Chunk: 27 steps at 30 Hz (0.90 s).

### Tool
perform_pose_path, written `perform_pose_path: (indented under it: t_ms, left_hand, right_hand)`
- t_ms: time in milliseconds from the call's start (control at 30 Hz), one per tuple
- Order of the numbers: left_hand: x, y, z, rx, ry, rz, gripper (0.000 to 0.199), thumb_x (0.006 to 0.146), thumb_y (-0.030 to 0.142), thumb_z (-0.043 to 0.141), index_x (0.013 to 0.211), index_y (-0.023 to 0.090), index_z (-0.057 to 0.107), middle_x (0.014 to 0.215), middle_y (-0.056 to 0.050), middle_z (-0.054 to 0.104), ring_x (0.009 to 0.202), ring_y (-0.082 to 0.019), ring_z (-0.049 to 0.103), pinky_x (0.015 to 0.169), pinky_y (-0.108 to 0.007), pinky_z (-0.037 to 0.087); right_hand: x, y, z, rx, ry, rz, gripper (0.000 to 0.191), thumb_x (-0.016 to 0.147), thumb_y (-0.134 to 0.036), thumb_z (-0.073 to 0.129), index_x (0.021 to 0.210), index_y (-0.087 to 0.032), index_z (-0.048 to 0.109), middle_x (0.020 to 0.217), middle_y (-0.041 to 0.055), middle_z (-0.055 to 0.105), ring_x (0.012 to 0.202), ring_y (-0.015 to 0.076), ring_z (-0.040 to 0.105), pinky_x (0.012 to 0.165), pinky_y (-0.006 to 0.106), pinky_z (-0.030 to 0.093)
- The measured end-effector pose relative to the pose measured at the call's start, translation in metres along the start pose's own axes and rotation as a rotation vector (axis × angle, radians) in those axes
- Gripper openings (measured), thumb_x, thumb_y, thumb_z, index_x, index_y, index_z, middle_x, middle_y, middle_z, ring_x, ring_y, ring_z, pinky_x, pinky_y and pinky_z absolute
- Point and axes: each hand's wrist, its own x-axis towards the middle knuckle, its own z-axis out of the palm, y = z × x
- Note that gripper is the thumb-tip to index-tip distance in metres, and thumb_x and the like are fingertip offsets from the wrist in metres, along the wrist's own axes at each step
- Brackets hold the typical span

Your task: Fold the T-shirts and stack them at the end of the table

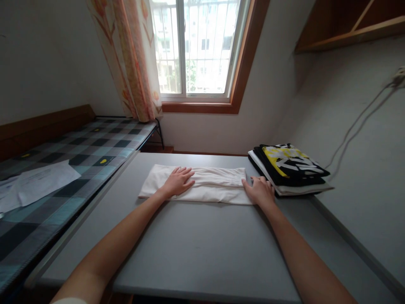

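A white cloth garment (218, 192), folded into a long flat strip, lies crosswise on the grey table. My left hand (179, 182) rests palm down on its left half, fingers stretched out and slightly spread. At the strip's right end is my right hand (261, 192). Its thumb touches the cloth's edge and stands apart from the other fingers, which reach toward a stack of folded clothes (294, 162). The palm hides the lower right corner of the cloth.
The grey table (196, 249) extends under both forearms. On the left, a bed with a checked cover (104, 143) bears some papers (41, 181). Behind are a curtain (133, 59) and a barred window (205, 50). A wooden shelf (354, 38) and a cable (357, 122) are on the right wall.
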Motion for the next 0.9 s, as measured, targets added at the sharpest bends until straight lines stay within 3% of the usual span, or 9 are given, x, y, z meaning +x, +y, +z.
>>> perform_pose_path:
  t_ms: [200,533,733,900]
  left_hand:
    - [0.0,0.0,0.0,-0.009,0.016,0.003,0.052,0.096,0.051,0.035,0.139,0.028,0.049,0.149,-0.002,0.044,0.138,-0.022,0.039,0.118,-0.041,0.02]
    - [0.0,0.001,-0.001,-0.004,0.009,-0.006,0.051,0.096,0.051,0.036,0.139,0.029,0.049,0.15,-0.002,0.044,0.138,-0.022,0.039,0.118,-0.04,0.019]
    - [-0.001,0.002,-0.002,-0.017,0.009,-0.014,0.05,0.095,0.051,0.038,0.139,0.029,0.05,0.149,-0.002,0.045,0.137,-0.022,0.04,0.118,-0.042,0.021]
    - [0.0,0.002,-0.001,-0.017,0.015,-0.023,0.05,0.095,0.051,0.039,0.138,0.03,0.051,0.148,-0.001,0.045,0.137,-0.022,0.04,0.118,-0.041,0.02]
  right_hand:
    - [-0.002,-0.002,0.008,-0.006,-0.014,-0.063,0.054,0.09,-0.056,0.04,0.111,-0.017,0.07,0.12,0.0191,0.054,0.109,0.0361,0.051,0.09,0.049,0.041]
    - [0.004,-0.001,0.017,0.079,-0.055,-0.076,0.051,0.09,-0.051,0.043,0.121,-0.018,0.065,0.127,0.0158,0.054,0.112,0.0339,0.05,0.093,0.044,0.04]
    - [0.006,0.003,0.015,0.145,-0.009,-0.018,0.051,0.088,-0.051,0.045,0.12,-0.015,0.062,0.113,0.0169,0.061,0.105,0.0313,0.057,0.088,0.041,0.044]
    - [0.02,0.006,0.021,0.148,0.049,-0.005,0.056,0.089,-0.05,0.044,0.125,-0.01,0.061,0.115,0.0206,0.06,0.106,0.0313,0.059,0.091,0.04,0.044]
